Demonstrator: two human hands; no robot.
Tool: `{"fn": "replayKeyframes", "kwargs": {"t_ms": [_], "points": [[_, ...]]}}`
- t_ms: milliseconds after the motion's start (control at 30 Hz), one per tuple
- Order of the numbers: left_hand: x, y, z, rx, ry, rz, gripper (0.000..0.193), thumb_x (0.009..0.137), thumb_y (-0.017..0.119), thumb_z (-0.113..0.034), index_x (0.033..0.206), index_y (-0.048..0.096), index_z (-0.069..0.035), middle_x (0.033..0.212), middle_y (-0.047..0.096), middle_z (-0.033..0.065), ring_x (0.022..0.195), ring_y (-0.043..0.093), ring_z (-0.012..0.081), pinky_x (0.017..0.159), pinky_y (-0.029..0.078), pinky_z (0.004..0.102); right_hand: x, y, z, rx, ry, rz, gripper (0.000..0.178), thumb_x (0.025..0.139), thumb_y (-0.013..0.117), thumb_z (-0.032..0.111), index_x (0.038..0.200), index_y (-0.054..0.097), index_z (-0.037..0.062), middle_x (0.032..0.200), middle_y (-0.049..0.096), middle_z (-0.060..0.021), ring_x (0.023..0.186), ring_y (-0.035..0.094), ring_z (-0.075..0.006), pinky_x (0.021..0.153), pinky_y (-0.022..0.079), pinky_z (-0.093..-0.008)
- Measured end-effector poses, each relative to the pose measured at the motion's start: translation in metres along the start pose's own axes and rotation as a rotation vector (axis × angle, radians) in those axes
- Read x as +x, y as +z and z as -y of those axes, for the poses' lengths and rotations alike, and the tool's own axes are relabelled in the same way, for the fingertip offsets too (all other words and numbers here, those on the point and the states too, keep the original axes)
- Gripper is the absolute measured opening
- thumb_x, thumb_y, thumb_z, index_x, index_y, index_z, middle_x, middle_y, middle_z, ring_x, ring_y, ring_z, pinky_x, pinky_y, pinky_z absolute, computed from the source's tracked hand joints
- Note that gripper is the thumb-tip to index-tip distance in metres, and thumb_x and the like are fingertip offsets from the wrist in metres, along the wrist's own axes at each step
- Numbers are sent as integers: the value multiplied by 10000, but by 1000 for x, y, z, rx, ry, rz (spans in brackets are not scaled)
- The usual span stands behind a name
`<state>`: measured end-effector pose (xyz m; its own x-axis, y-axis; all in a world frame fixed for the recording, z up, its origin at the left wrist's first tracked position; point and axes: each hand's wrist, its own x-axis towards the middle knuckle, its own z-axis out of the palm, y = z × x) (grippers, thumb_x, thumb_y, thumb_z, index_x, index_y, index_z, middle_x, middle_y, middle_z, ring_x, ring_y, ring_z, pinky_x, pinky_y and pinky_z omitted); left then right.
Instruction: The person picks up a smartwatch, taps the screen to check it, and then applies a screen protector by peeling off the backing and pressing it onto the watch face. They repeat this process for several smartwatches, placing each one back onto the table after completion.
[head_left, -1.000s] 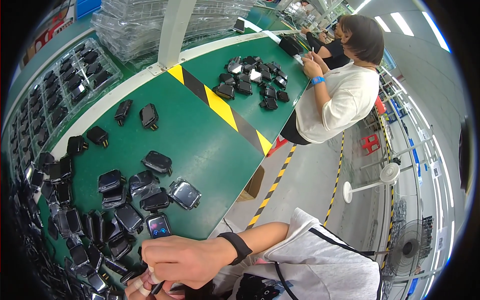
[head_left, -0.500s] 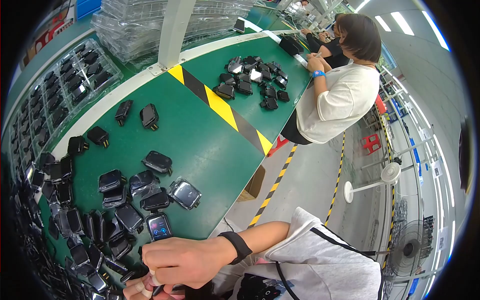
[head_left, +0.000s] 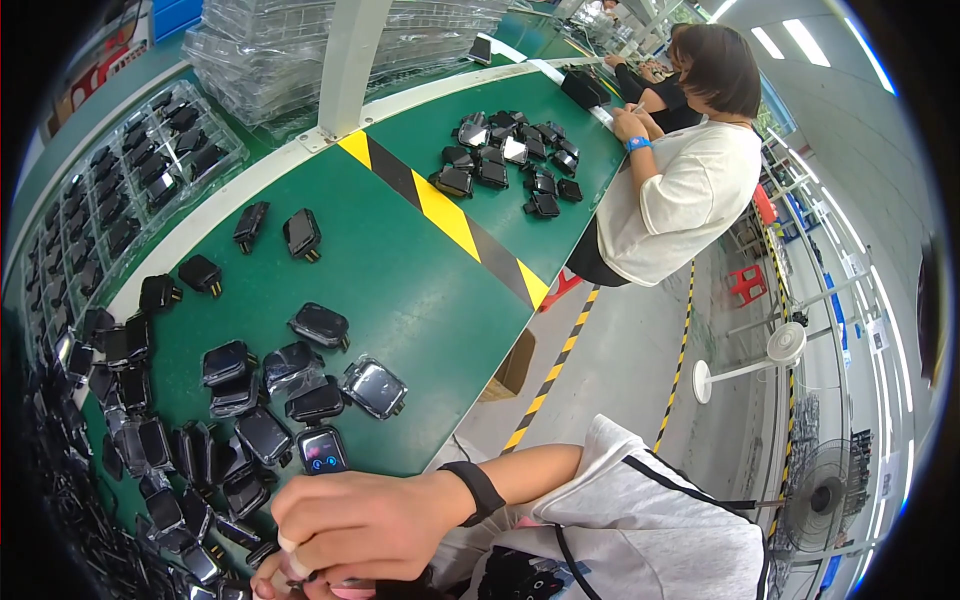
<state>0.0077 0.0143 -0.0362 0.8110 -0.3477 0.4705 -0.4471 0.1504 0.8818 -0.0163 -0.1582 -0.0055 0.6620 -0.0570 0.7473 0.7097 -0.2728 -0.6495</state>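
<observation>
At the lower edge, my right hand [head_left: 365, 520], with a black band round its wrist, has its fingers bent and pressed together. My left hand [head_left: 272, 582] meets it from below, mostly cut off by the picture's edge. Pale covers sit on some fingertips. Whatever the fingers pinch is hidden, apart from a small dark bit between them. Just beyond my right hand lies a small square watch body [head_left: 322, 450] with its screen lit. Around it are several dark watch bodies [head_left: 263, 434], some in clear film; one wrapped piece [head_left: 375, 387] lies to the right.
A clear tray [head_left: 140, 165] of dark pieces stands at the far left, near stacked clear trays [head_left: 265, 60] and a white post [head_left: 350, 70]. Yellow-black tape [head_left: 445, 215] crosses the green table [head_left: 420, 310]. Beyond it, a co-worker in white [head_left: 680, 190] stands by another pile [head_left: 505, 150].
My right hand has shifted slightly, its fingers still bent against my left. The view has moved a little, and the lit screen looks slightly different.
</observation>
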Motion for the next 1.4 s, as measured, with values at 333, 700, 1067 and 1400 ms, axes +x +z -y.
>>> {"fn": "replayKeyframes", "kwargs": {"t_ms": [333, 700, 1067, 1400], "points": [[20, 12, -11, 502, 450, 47, 343, 874, 559, -9, 1180, 403, 9, 959, 546, 217, 719, 588, 283, 616, 511, 353, -13, 6, -7, 0, -16, 57, 131, 799, 572, 29, 901, 535, -44, 924, 460, -131, 848, 492, -320, 660, 451, -375], [37, -4, -29, 471, 424, 262, 256, 843, 585, 7, 1075, 476, 7, 910, 559, 175, 736, 596, 308, 617, 509, 361, -9, -1, -3, 77, 29, 39, 111, 821, 566, 27, 889, 515, -45, 902, 447, -137, 849, 496, -314, 640, 458, -366], [26, 15, -44, 594, 425, 197, 168, 832, 514, 78, 976, 514, -9, 886, 558, 138, 705, 579, 280, 595, 482, 328, -34, 11, -4, 84, 197, 172, 104, 846, 543, -9, 873, 448, -44, 990, 431, -152, 888, 493, -327, 709, 460, -375], [12, 18, -27, 24, 214, -156, 124, 892, 556, -52, 948, 446, -34, 886, 531, 124, 705, 534, 202, 619, 454, 306, -12, 1, 4, 154, -29, 33, 140, 859, 576, 48, 914, 476, -32, 983, 444, -149, 870, 492, -323, 691, 450, -381]]}}
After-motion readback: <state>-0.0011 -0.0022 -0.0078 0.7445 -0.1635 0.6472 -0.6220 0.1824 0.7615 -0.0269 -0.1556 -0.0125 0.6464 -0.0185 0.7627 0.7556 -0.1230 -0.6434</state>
